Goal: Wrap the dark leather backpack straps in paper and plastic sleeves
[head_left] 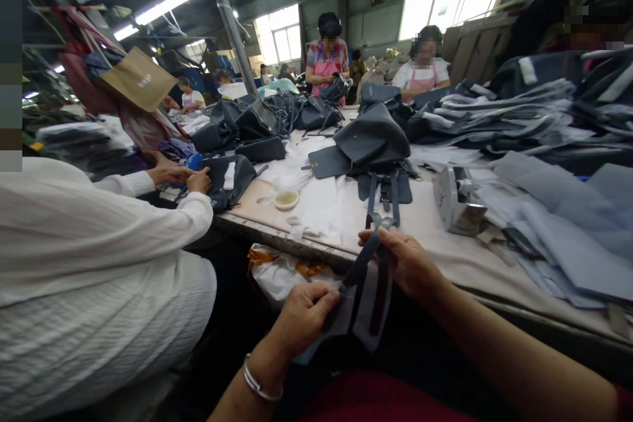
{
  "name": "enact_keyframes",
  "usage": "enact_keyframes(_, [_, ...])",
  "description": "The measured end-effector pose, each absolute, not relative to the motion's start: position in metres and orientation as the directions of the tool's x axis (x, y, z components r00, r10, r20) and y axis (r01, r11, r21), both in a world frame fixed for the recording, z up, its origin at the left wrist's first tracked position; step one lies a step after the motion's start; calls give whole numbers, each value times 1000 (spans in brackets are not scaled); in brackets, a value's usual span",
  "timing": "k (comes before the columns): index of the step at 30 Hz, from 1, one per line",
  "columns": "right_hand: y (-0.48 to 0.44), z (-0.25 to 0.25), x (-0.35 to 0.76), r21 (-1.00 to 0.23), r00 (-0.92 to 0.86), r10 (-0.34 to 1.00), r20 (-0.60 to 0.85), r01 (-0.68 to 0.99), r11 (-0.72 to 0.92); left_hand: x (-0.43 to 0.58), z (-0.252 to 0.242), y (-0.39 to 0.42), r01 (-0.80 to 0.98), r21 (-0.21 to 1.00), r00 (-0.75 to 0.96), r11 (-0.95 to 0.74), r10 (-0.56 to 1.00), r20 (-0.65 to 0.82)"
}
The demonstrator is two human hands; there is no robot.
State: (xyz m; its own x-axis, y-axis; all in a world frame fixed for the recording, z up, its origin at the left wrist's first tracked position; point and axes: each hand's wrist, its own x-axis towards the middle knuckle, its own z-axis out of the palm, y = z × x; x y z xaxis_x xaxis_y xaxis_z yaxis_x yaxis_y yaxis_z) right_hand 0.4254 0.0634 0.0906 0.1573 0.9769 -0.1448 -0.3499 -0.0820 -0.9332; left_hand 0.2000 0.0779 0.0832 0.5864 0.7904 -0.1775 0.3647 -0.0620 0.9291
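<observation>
A dark blue-grey bag [373,142] with its flap showing lies on the table in front of me, its straps trailing to the near edge. My left hand [309,316], with a silver bangle at the wrist, pinches the lower end of a dark strap [360,264]. Higher up, my right hand [408,260] has thumb and fingers closed on the same strap, close to the table edge. Between the two hands the strap runs slanted and fairly straight. Pale sheets with a dark strip [378,303] hang just below my right hand.
At left, a co-worker in a white top [99,237] handles another dark bag [230,178]. A small round dish [286,200] and white paper scraps lie on the table [257,201]. A metal block [457,201] and stacked grey pieces [573,231] are at right. Bags pile up behind.
</observation>
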Motion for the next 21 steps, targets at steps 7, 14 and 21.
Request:
enact_keyframes(7, [53,78,401,-985,60,997,43,-164,52,227,88,78,248,968,535,33,829,-165])
enact_keyframes(14, [51,68,406,-964,-11,998,69,-256,64,239,88,71,230,969,447,-91,894,-23])
enact_keyframes(21, [56,65,407,-926,-70,997,46,-377,17,241,85,74,166,986,517,-29,854,-62])
